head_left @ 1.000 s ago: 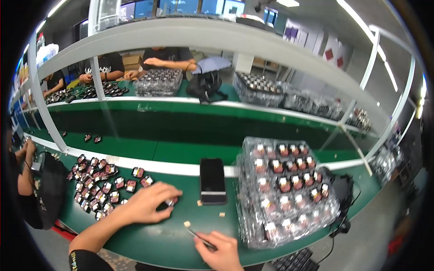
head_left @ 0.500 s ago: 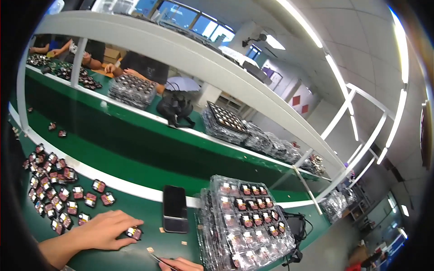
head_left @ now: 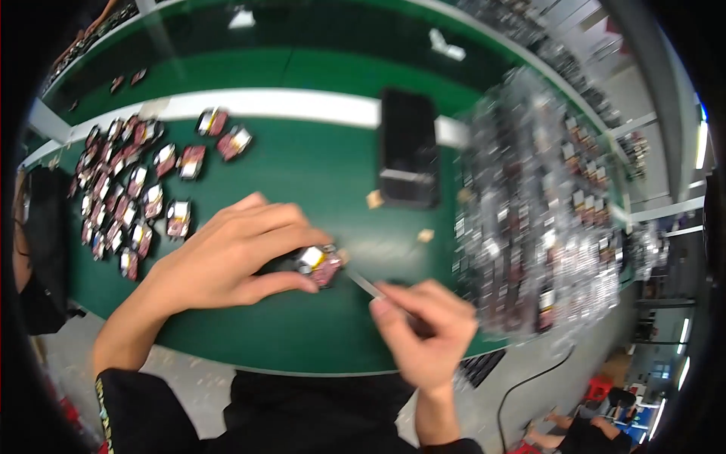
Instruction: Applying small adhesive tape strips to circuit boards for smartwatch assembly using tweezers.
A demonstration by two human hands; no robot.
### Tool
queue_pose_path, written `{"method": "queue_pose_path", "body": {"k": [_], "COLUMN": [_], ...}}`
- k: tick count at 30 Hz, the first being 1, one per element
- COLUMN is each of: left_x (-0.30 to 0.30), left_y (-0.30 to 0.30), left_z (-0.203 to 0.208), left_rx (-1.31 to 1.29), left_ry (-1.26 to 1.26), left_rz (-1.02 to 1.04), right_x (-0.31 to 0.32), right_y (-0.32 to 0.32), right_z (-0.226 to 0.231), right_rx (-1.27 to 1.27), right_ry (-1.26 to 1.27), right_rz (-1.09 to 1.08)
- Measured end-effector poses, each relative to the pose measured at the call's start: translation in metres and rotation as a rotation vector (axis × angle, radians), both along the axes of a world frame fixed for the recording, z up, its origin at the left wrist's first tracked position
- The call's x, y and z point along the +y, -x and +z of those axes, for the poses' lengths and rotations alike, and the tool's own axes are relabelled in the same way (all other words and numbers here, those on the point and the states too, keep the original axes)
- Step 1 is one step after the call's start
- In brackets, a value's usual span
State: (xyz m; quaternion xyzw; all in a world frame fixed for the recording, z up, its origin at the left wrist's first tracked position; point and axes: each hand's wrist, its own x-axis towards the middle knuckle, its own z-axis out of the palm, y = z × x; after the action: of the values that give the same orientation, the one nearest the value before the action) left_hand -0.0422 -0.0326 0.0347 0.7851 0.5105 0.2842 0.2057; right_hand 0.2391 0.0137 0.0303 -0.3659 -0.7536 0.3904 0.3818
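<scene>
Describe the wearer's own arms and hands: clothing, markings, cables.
The left hand and right hand are bare: five-fingered, no gloves, wristwear or attached cables visible. The forearms are bare up to black sleeves. The left sleeve carries a pale yellowish marking along its outer side; only a sliver of the right sleeve shows, plain black.

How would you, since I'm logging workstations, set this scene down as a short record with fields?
Surface: green table
Left hand: fingers and thumb around a small part
Right hand: holds a slim metal tool, its tip close to that part; contact unclear
Left side: loose cluster of similar parts
Beyond the right hand: black phone-like device
Right side: stacked clear plastic trays, blurred, with parts in them
Loose bits: small pale pieces
</scene>
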Motion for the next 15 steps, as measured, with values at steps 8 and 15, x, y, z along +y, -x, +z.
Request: {"method": "queue_pose_path", "body": {"k": [8, 15], "left_x": [-0.007, -0.008], "left_y": [-0.005, 0.000], "left_z": [-0.015, -0.017], "left_rx": [-0.044, -0.027], "left_ry": [0.012, 0.030], "left_rz": [-0.024, -0.004], "right_x": [-0.008, -0.003], "right_y": [0.007, 0.017], "right_z": [-0.009, -0.015], "right_rx": [-0.062, -0.088], "right_ry": [0.026, -0.033], "right_rz": [0.039, 0.095]}}
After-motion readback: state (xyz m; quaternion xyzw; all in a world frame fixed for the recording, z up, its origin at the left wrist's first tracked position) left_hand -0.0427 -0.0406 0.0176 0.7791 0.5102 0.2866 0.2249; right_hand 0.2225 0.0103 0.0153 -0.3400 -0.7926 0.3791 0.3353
